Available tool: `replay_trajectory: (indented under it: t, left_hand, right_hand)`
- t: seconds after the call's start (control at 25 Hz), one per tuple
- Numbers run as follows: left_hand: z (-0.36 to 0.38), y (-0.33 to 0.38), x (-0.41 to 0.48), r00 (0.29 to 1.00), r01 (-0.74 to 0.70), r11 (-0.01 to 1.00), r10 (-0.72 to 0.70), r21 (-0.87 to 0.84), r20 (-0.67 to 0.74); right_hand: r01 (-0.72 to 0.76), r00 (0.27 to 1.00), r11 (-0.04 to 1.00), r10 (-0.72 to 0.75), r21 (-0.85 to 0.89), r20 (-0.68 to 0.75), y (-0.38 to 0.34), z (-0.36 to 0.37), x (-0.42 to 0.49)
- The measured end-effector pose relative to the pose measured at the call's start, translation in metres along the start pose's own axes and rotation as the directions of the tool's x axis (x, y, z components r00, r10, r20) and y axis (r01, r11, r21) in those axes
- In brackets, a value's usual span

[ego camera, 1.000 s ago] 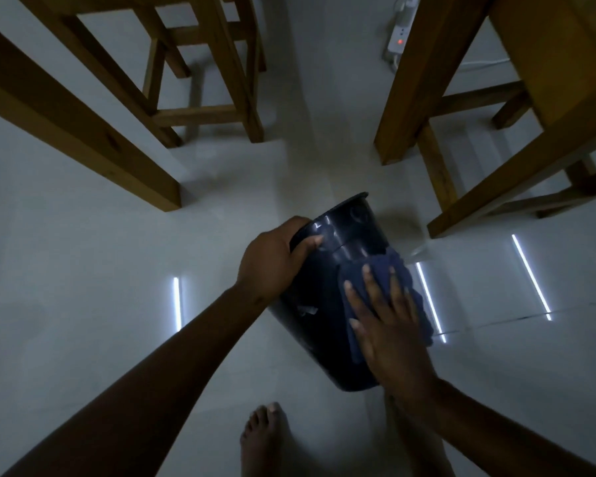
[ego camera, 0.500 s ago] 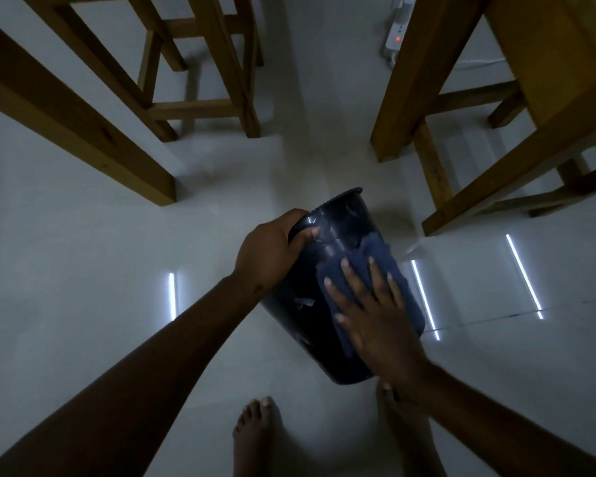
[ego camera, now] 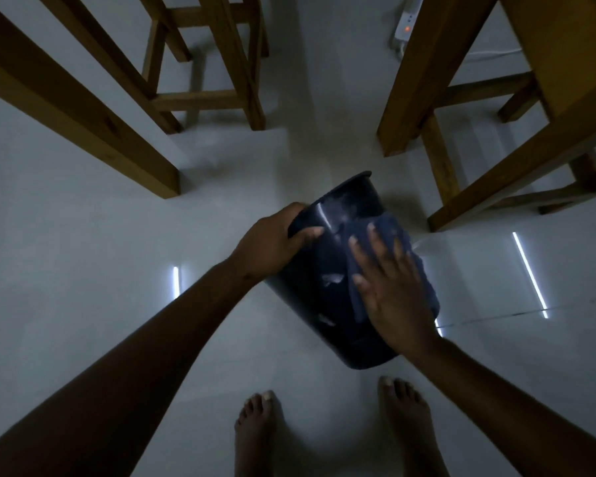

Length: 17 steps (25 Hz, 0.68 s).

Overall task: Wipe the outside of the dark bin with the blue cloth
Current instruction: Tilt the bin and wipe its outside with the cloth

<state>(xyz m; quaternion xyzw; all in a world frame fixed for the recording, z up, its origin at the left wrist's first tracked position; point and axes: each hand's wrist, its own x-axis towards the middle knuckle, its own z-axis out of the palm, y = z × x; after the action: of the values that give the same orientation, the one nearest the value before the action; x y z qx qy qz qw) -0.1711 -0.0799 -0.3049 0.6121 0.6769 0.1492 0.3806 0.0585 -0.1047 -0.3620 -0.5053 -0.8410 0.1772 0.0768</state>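
Bin (ego camera: 327,270) dark, tilted over the pale tiled floor (ego camera: 83,253), mouth pointing away from the person, base nearest the two bare feet (ego camera: 258,428). Cannot tell whether the base touches the floor or is lifted clear. Left hand (ego camera: 272,246) clamped on the rim at the bin's left side, thumb curled over the edge, fingers hidden behind the wall. Blue cloth (ego camera: 399,259) draped over the upper right of the outer wall, reaching close to the rim and hanging down the right flank. Right hand (ego camera: 389,287) laid flat on the cloth, fingers spread and straight, palm pressing it against the bin rather than gripping it. A few pale smudges or glints show on the bare wall left of the cloth. Beyond the bin, wooden table legs (ego camera: 417,77) to the right and wooden stool legs (ego camera: 234,63) to the left, all well apart from it. White power strip (ego camera: 406,22) with a small orange light lies on the floor at the far top. Thin bright streaks of reflected light mark the tiles either side.
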Motion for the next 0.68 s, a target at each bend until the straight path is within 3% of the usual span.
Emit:
replay_trajectory:
  t: [0.08,0.12,0.2,0.28,0.32,0.48,0.52,0.64,0.68]
  left_hand:
    - [-0.001,-0.012,-0.012,0.998,0.056,0.998,-0.055,0.034,-0.028]
    - [0.000,-0.012,-0.014,0.995,0.065,0.995,-0.058,0.080,-0.086]
    - [0.004,-0.001,-0.007,0.984,0.032,0.983,0.000,0.183,-0.176]
    - [0.006,0.013,0.003,0.986,-0.025,0.973,0.062,0.230,-0.156]
    - [0.006,0.018,0.006,0.988,-0.040,0.971,0.074,0.237,-0.137]
    - [0.005,0.012,0.007,0.992,0.015,0.973,0.014,0.231,-0.122]
    - [0.006,0.012,0.005,0.992,0.029,0.972,0.000,0.233,-0.127]
    - [0.009,0.014,0.008,0.990,0.015,0.970,0.020,0.243,-0.141]
    - [0.008,0.015,0.011,0.991,-0.004,0.976,0.032,0.219,-0.127]
  right_hand:
    - [-0.170,0.985,0.972,0.173,0.162,-0.003,0.015,-0.007,0.001]
    - [-0.191,0.981,0.964,0.193,0.186,0.009,0.011,-0.002,-0.011]
    - [-0.060,0.998,0.995,0.059,0.075,0.017,-0.021,0.015,-0.042]
    - [0.137,0.990,0.990,-0.138,0.036,0.026,-0.033,0.021,-0.042]
    - [0.164,0.985,0.985,-0.166,0.056,0.037,-0.029,0.018,-0.029]
    - [-0.111,0.993,0.969,0.101,0.223,0.054,-0.006,0.001,-0.017]
    - [-0.124,0.992,0.978,0.116,0.166,0.055,-0.016,0.009,-0.034]
    - [0.174,0.979,0.984,-0.171,-0.022,0.107,-0.042,0.023,-0.059]
    - [0.207,0.976,0.977,-0.203,-0.043,0.082,-0.037,0.023,-0.045]
